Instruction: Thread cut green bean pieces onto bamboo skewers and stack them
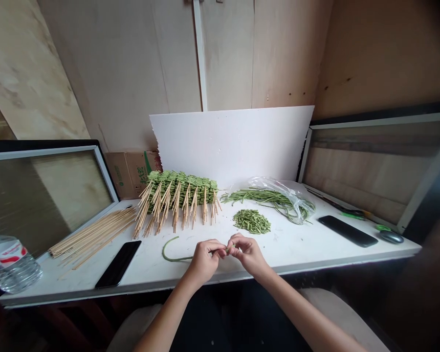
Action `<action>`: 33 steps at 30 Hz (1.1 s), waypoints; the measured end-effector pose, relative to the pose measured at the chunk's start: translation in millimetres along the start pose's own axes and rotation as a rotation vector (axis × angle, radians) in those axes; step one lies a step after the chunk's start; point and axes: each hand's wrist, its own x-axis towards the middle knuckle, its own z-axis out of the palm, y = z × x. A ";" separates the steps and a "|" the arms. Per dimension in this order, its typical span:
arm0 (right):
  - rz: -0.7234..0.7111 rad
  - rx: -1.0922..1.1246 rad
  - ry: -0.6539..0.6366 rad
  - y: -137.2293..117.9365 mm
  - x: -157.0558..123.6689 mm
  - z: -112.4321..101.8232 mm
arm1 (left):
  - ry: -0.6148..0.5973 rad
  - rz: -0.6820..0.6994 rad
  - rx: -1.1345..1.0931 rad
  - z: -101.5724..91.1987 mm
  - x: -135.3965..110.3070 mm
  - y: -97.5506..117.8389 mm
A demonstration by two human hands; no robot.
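Note:
A long green bean [167,254] curves over the white table, and its other end runs into my left hand [206,258]. The fingers of that hand are closed around the bean. My right hand [247,253] pinches the bean's end close beside the left fingertips, so the two hands nearly touch. Just beyond them lies a heap of short cut bean pieces [252,221]. Farther back, whole long beans [264,196] lie partly under a clear plastic bag [292,195]. To the left are stacked skewers of bean pieces [183,188], their bare stick ends pointing toward me.
Loose bamboo skewers [95,231] and a black phone [119,264] lie on the left, near a water bottle [11,261]. At right are a dark flat case [347,231] and a computer mouse [391,236]. A white board [231,144] stands behind.

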 end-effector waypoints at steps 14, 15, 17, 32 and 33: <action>-0.356 -0.499 0.001 -20.6 0.5 -6.3 | -0.010 0.018 0.214 0.1 -1.0 2.2; -0.344 -0.484 0.001 -20.6 -0.2 -5.2 | -0.019 0.013 0.203 1.3 -1.5 1.9; -0.278 -0.412 0.037 -17.7 -2.0 -1.3 | -0.031 -0.009 0.141 3.7 -2.1 -0.1; 0.211 0.146 0.129 -3.4 2.5 2.7 | -0.085 -0.156 -0.148 5.4 1.4 -8.4; 0.216 0.165 0.129 -0.8 3.2 1.7 | -0.087 -0.160 -0.160 4.7 1.9 -10.6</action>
